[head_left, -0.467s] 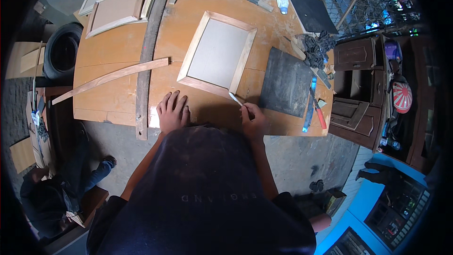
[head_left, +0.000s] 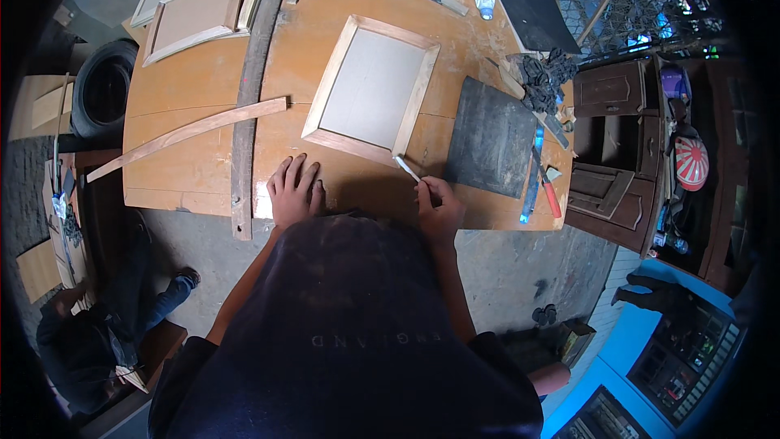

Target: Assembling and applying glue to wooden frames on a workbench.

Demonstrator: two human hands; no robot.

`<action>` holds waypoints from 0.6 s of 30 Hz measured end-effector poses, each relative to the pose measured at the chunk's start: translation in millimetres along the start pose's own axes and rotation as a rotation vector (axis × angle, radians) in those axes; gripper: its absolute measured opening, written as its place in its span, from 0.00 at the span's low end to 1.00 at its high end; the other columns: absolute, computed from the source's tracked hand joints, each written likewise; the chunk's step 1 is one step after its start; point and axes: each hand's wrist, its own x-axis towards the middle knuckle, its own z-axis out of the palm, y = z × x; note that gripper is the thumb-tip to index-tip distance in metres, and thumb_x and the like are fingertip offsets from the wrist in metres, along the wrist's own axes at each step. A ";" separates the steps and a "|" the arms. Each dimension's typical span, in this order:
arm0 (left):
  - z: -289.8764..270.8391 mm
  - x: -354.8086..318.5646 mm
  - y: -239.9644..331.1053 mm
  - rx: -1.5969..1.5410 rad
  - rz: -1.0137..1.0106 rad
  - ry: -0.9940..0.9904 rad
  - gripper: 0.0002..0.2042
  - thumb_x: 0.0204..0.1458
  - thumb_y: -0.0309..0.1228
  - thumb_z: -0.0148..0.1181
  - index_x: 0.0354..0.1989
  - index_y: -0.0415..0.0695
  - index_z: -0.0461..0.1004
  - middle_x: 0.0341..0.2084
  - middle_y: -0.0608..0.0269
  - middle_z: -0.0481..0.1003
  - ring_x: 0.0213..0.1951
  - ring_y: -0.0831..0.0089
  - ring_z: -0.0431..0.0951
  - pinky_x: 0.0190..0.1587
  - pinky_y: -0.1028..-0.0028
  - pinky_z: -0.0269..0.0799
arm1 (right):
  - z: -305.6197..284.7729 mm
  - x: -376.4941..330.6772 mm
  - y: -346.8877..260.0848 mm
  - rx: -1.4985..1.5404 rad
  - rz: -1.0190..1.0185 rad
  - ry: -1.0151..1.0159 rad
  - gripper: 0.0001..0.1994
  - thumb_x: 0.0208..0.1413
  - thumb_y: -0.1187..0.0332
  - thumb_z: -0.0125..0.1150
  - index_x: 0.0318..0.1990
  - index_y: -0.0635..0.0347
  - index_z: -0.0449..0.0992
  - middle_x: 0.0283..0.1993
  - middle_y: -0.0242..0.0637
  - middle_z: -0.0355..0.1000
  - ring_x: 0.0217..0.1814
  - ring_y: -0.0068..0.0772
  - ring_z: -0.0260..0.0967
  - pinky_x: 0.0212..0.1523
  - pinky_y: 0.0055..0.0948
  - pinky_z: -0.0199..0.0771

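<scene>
A rectangular wooden frame [head_left: 416,102] with a pale grey panel [head_left: 374,83] inside lies tilted on the orange-brown table. In my right hand [head_left: 439,202] is a thin stick with a white end [head_left: 408,168], pinched between the fingers. Its white tip is at the frame's near right corner; whether it touches the wood I cannot tell. My left hand [head_left: 296,192] lies on the table near its front edge, fingers spread, holding nothing. It is a little below the frame's near left corner.
Right of the frame lies a dark board [head_left: 491,136], with a blue strip [head_left: 532,179], a red-handled tool [head_left: 552,197] and a dark crumpled cloth [head_left: 549,81] beyond. A long dark bar [head_left: 255,73] and a curved wood strip [head_left: 187,136] are left. More frames [head_left: 199,18] stand behind. A person [head_left: 81,341] sits lower left.
The view has shifted very slightly. My right hand and the stick stay at the frame's near right corner, and my left hand rests in the same place.
</scene>
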 end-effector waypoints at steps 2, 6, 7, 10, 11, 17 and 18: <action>0.5 -0.5 0.3 0.003 0.001 0.002 0.19 0.56 0.39 0.59 0.57 0.56 0.75 0.63 0.63 0.67 0.67 0.58 0.60 0.65 0.53 0.53 | -0.1 -1.3 0.9 -0.001 -0.002 -0.010 0.05 0.61 0.72 0.62 0.41 0.63 0.80 0.31 0.36 0.81 0.29 0.22 0.77 0.33 0.24 0.76; 0.5 -0.4 1.1 0.004 -0.009 -0.001 0.19 0.56 0.39 0.59 0.57 0.56 0.76 0.63 0.63 0.67 0.67 0.58 0.61 0.65 0.53 0.53 | 0.2 -2.0 2.9 -0.018 -0.009 -0.006 0.05 0.59 0.70 0.64 0.41 0.60 0.81 0.30 0.37 0.81 0.29 0.26 0.80 0.32 0.26 0.78; 0.8 -0.5 0.8 0.003 -0.008 0.001 0.19 0.56 0.39 0.59 0.57 0.56 0.76 0.63 0.63 0.67 0.67 0.57 0.61 0.65 0.53 0.53 | 0.6 -1.8 3.5 -0.017 -0.016 -0.005 0.05 0.59 0.71 0.64 0.41 0.60 0.81 0.30 0.37 0.81 0.29 0.26 0.80 0.32 0.26 0.78; 1.0 0.2 0.7 0.004 -0.008 0.000 0.19 0.56 0.39 0.59 0.56 0.56 0.76 0.63 0.63 0.68 0.67 0.57 0.61 0.64 0.53 0.54 | -1.0 0.1 -0.4 0.019 0.027 0.009 0.06 0.60 0.70 0.64 0.41 0.60 0.81 0.31 0.36 0.81 0.30 0.25 0.79 0.33 0.26 0.78; 0.6 0.3 0.2 0.003 -0.008 -0.002 0.19 0.56 0.39 0.59 0.56 0.56 0.76 0.63 0.63 0.68 0.67 0.57 0.61 0.64 0.53 0.54 | -0.5 2.6 -1.7 0.018 0.029 0.009 0.06 0.60 0.70 0.64 0.41 0.60 0.81 0.31 0.36 0.81 0.30 0.25 0.79 0.33 0.26 0.78; 0.4 2.7 0.3 0.022 -0.008 0.017 0.19 0.54 0.38 0.59 0.55 0.57 0.77 0.62 0.63 0.68 0.65 0.57 0.63 0.63 0.53 0.55 | -5.9 72.3 4.3 0.292 0.027 0.200 0.12 0.62 0.74 0.61 0.51 0.68 0.76 0.35 0.39 0.81 0.29 0.21 0.76 0.34 0.22 0.75; 1.0 3.8 1.0 0.019 -0.005 0.019 0.19 0.54 0.38 0.59 0.55 0.57 0.77 0.62 0.63 0.68 0.65 0.57 0.63 0.63 0.53 0.55 | -5.9 92.4 9.6 0.352 -0.006 0.260 0.14 0.62 0.76 0.60 0.54 0.70 0.73 0.36 0.40 0.81 0.28 0.21 0.76 0.33 0.20 0.74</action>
